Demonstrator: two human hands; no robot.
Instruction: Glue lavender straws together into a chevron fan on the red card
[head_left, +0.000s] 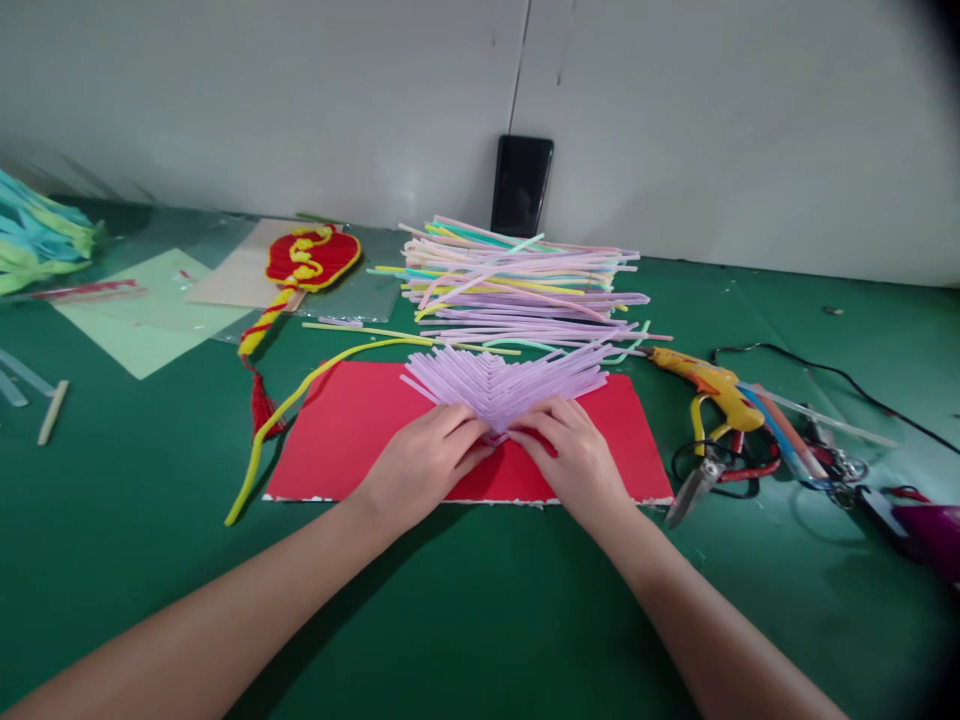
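Lilac pipe cleaners (495,385) lie folded into nested V shapes on a red board (345,430), their points toward me. My left hand (431,455) has its fingers closed at the left side of the V's lower point. On the opposite side, my right hand (574,450) pinches the same lower point. Both thumbs nearly meet there, and the fingertips partly hide what they grip. Just beyond the board lies a wide pile of loose pipe cleaners (525,285) in lilac, pink, yellow and mint.
A yellow glue gun (712,385) and scissors (697,490) lie at the right. A phone (521,185) leans against the wall. To the left are a red-and-yellow fan-shaped craft piece (313,258), a green paper sheet (154,320) and a long yellow pipe cleaner (281,410).
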